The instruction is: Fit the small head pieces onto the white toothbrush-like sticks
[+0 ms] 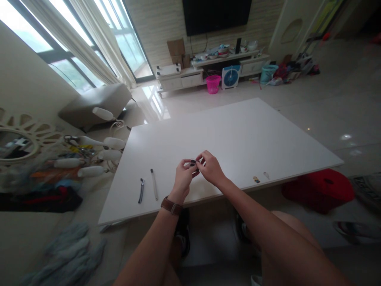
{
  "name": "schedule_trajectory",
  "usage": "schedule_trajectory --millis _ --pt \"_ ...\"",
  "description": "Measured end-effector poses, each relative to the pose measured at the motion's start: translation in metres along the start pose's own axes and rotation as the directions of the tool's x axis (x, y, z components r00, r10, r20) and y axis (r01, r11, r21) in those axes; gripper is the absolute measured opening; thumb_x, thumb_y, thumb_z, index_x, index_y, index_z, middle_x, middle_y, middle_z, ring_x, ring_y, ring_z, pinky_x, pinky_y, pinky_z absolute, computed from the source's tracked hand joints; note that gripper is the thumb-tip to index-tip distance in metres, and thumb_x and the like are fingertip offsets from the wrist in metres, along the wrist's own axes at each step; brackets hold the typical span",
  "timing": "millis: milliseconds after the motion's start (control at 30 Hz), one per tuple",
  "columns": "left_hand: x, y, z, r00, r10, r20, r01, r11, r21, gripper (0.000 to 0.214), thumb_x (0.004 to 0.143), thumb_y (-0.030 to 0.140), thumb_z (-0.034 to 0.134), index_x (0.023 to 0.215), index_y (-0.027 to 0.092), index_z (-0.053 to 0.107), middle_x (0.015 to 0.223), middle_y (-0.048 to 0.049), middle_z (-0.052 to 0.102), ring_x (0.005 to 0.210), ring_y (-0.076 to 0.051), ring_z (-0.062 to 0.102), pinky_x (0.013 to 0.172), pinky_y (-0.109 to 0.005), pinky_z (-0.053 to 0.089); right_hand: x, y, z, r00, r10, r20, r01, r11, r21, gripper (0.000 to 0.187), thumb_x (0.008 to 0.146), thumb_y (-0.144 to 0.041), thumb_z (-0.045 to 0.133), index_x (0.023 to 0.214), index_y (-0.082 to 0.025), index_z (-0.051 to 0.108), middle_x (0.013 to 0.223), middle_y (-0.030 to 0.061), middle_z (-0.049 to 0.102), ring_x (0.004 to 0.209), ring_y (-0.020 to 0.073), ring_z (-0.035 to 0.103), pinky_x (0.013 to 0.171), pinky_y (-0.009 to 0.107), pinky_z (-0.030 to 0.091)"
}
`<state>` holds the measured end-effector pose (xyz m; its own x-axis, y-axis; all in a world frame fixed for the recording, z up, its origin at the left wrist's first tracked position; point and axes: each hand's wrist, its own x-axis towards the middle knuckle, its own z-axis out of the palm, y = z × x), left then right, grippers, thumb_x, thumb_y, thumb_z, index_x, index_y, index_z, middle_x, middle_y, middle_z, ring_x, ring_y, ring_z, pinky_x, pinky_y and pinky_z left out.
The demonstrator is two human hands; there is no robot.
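A small dark piece (194,162) is sitting between the two hands, just above the worktop (208,127) and close to its near edge. It is showing a nearly black surface with a thin pale band across it; the fingers are covering much of the rest, so its full shape is staying hidden. The left hand (183,174) is pinching it with thumb and fingers clamped on its left side, and the right hand (210,167) is gripping it from the right, fingers bent and drawn together around it. A brown watch strap (172,205) is circling the left wrist.

To the left, a grey razor (141,191) is lying with its head pointing away, and a pale stick (154,186) with a dark tip is lying beside it, the two not touching. To the right, a small yellow-and-dark bit (256,179) is resting near the front edge, with a pale pointed bit (266,175) just beside it. Both pairs are lying clear of the hands.

Beyond the left edge, a lamp (114,143) with white shades is crowding close to the worktop. A red stool (323,188) is standing by the right front edge, partly under it.
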<state>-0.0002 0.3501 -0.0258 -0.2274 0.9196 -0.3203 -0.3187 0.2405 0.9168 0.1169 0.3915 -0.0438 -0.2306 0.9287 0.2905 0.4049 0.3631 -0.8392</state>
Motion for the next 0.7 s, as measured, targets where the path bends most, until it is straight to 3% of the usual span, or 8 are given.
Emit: schedule_trajectory --millis 700 --pt "0.0014 0.0004 0.006 1.0 0.018 0.008 -0.018 1.0 -0.001 0.039 0.058 0.015 0.073 0.093 0.017 0.055 0.081 -0.0031 0.07 0.079 -0.015 0.066 0.08 -0.033 0.053 -0.002 -0.0016 -0.0011 1.0 -0.029 -0.001 0.028 0.999 -0.03 0.009 0.082 -0.01 0.058 0.083 -0.018 0.055 0.089 0.0003 0.054 0.074 0.0124 0.053 0.066 0.024 0.043"
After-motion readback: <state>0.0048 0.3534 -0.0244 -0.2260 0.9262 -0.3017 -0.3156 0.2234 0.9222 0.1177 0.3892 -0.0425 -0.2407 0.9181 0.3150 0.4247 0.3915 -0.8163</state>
